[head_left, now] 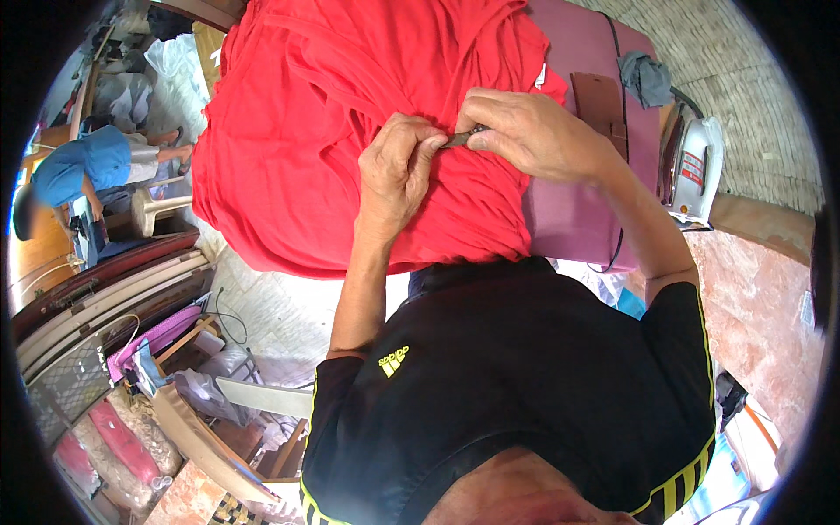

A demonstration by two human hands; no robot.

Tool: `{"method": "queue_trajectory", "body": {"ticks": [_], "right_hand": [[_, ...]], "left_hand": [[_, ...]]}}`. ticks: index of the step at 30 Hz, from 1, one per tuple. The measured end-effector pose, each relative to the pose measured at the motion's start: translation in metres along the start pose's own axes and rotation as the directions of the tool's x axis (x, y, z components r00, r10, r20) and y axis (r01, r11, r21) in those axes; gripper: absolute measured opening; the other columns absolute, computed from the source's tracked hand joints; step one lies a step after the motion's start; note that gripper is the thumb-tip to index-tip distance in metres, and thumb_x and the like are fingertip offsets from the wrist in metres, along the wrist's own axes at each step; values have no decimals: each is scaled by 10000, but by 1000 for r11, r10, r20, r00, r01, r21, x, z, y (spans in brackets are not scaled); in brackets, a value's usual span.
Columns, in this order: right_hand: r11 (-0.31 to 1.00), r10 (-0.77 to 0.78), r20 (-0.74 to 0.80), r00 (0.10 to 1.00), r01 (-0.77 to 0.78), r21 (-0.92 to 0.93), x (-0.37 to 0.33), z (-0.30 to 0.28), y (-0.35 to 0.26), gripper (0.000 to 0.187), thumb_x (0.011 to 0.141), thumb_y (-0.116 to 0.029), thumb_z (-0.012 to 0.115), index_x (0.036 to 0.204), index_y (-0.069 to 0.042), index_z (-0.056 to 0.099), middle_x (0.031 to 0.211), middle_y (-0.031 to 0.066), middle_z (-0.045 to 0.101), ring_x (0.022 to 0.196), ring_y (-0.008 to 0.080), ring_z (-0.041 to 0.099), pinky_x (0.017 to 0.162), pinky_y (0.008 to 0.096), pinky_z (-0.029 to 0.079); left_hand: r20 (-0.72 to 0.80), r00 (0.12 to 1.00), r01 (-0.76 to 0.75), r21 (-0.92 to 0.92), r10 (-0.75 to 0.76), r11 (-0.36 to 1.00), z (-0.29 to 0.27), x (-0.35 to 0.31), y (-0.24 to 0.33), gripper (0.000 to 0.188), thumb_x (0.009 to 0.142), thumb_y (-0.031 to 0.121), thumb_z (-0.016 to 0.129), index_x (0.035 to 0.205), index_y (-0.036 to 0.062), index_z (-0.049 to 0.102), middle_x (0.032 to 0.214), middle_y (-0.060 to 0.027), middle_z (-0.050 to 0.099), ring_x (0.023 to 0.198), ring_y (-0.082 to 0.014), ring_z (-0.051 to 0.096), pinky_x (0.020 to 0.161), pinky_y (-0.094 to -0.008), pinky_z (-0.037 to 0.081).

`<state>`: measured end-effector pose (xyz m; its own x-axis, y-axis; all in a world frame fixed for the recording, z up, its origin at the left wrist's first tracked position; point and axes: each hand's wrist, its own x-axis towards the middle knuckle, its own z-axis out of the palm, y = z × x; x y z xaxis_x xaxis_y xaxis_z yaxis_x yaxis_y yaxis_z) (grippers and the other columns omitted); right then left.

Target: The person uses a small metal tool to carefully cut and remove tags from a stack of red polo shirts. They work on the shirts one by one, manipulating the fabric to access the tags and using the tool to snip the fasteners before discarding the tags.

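A large piece of red cloth [306,131] lies in loose folds over the padded table in front of me. Above its right part, my right hand [534,131] grips a small dark metal-looking tool [458,139], perhaps thread snips. Its thin end points left and reaches the fingertips of my left hand [394,171]. The left thumb and forefinger are pinched together; whatever lies between them is too small to make out. Both hands are close together, just over the cloth.
On the right, the mauve padded cover [560,214] bears a brown flat piece [599,109] and a crumpled grey rag [646,79]. A white iron [697,171] stands beyond the table's right edge. Another person in a blue shirt [83,175] is at the far left, near stacked boards [114,302].
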<state>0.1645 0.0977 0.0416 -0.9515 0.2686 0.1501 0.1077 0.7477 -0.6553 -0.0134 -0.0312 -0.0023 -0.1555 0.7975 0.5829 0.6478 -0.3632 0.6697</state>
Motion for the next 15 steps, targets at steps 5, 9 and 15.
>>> {"method": "queue_trajectory", "body": {"ticks": [5,9,15], "right_hand": [[999,17,10,1000,-17,36,0,-1,0,145,951,-162,589,1016,-33,571,965,116,584,926,348,610,764,470,471],[998,16,-15,1000,-15,53,0,1,-2,141,941,-151,597,1010,-32,569,957,117,580,920,347,608,763,467,468],[999,2,5,1000,-2,38,2,-2,-2,133,933,-135,603,1007,-31,566,945,128,578,921,353,603,771,458,465]], "left_hand": [[-11,1000,0,-2,0,1000,0,-1,-2,98,873,-3,711,897,5,617,829,-125,643,765,-287,648,665,-363,517],[-9,1000,27,-33,-27,999,-1,-1,-4,92,879,4,708,899,5,618,832,-127,643,768,-290,647,672,-361,514],[-4,1000,26,-16,-27,1000,-1,-2,-4,90,893,5,693,888,2,603,830,-134,640,758,-287,647,674,-356,512]]}}
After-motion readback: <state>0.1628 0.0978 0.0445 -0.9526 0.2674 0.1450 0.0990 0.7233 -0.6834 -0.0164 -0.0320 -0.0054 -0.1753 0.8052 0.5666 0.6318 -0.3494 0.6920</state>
